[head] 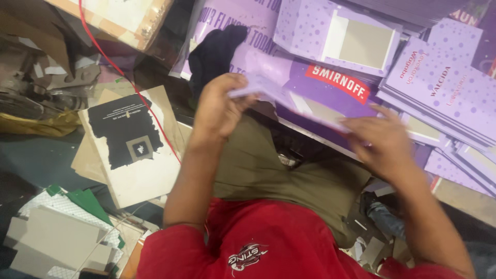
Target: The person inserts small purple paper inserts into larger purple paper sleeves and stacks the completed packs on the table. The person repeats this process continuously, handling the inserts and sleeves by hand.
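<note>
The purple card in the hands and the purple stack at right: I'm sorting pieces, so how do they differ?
The purple card is one piece, held up between left hand and right hand; the purple stack is many, lying flat. The card is blurred; the stack is sharp. Both are purple.

Our right hand (385, 142) is smeared by motion, so we cannot tell how its fingers close on the lilac card (289, 101), whose near end also blurs; the grip there is perhaps only a light pinch. Our left hand (219, 106) hides that card's other end behind its knuckles. The stack of purple cards (444, 88) runs off the right edge, and the brown carton (119, 18) is cut by the top edge.
</note>
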